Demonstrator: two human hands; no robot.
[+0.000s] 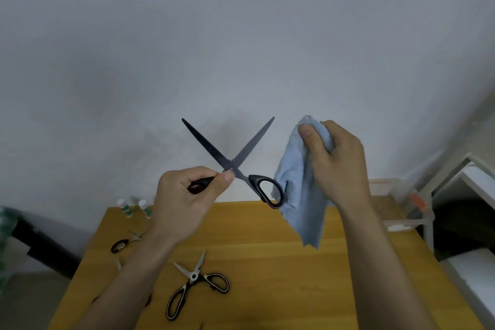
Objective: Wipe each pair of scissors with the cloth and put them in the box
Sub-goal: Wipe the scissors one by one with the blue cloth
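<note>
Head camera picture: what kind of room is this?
Probably a plain room at home or a small workroom. A yellow wooden table stands against a bare grey wall, with white shelves beside it and small bottles at the table's back edge.

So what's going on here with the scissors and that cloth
A person holds a pair of black scissors up in the left hand, blades spread wide open. The right hand grips a light blue cloth beside them, not touching the blades. More scissors lie on the wooden table below, and a clear box sits at its far right.
</note>
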